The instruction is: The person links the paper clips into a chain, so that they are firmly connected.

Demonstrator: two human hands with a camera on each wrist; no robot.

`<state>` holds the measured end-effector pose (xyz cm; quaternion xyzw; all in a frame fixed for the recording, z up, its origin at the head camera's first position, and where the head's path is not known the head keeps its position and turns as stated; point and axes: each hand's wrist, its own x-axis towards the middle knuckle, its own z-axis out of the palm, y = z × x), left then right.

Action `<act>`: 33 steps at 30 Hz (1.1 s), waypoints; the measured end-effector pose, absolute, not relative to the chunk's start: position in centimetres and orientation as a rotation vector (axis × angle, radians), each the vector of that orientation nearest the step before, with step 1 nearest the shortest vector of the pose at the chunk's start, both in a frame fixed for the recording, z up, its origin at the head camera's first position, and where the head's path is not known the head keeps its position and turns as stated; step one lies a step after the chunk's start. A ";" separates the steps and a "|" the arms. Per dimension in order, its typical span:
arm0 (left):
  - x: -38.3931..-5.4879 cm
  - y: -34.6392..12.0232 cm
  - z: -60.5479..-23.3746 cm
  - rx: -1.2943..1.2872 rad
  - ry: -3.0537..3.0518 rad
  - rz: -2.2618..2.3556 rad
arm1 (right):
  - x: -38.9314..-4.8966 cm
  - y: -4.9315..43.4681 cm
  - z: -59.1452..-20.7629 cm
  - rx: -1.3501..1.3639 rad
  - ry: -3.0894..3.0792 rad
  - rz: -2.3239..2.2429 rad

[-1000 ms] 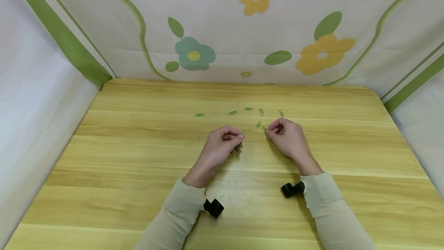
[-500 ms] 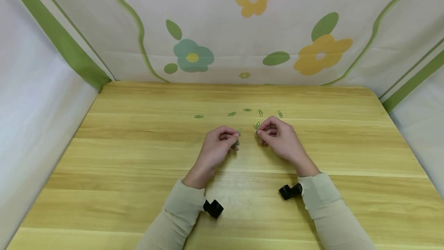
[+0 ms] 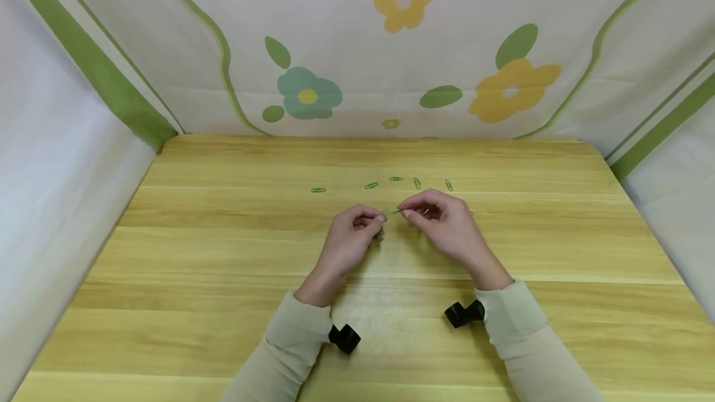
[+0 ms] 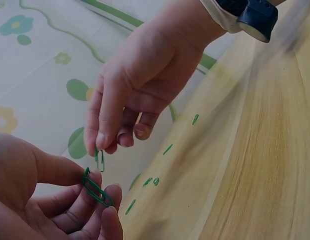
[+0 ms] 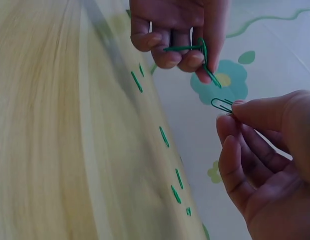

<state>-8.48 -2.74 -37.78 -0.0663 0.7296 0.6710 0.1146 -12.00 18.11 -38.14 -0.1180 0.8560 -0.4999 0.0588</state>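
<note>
My left hand [image 3: 352,237] pinches green paper clips [image 4: 97,189] that hang linked together at its fingertips. In the right wrist view, one of these linked clips [image 5: 182,48] lies across the fingers and another [image 5: 210,72] points down. Thumb and forefinger of my right hand [image 3: 441,222] grip a single green paper clip [image 5: 222,104], its rounded end sticking out toward the left hand. A small gap separates this clip from the linked ones in the wrist views. Both hands are over the middle of the table, fingertips facing each other.
Several loose green paper clips lie beyond the hands on the wooden table [image 3: 195,253], among them a far-left clip [image 3: 318,190] and a far-right clip [image 3: 449,185]. A flower-printed white curtain [image 3: 357,48] stands behind the table. Black wrist cameras [image 3: 345,339] sit at both cuffs.
My right hand has moved left with its clip, closer to the left hand, and now covers the spot where the nearest loose clip showed. The left hand has shifted slightly left.
</note>
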 end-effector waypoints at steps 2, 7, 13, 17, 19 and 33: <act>-8.5 -2.6 -37.8 -0.194 2.136 1.959 | -11.9 18.0 -37.9 -0.421 2.619 -1.513; -8.4 -2.4 -37.8 -0.182 2.124 1.950 | -11.6 17.6 -37.6 -0.516 2.643 -1.529; -8.3 -2.3 -37.8 -0.151 2.127 1.932 | -11.3 17.3 -37.4 -0.492 2.626 -1.563; -8.2 -2.3 -37.8 -0.130 2.123 1.925 | -11.2 17.1 -37.5 -0.515 2.645 -1.581; -8.1 -2.2 -37.8 -0.116 2.127 1.923 | -11.2 17.1 -37.5 -0.540 2.665 -1.584; -8.1 -2.0 -37.8 -0.122 2.121 1.943 | -11.2 17.0 -37.9 -0.715 2.774 -1.491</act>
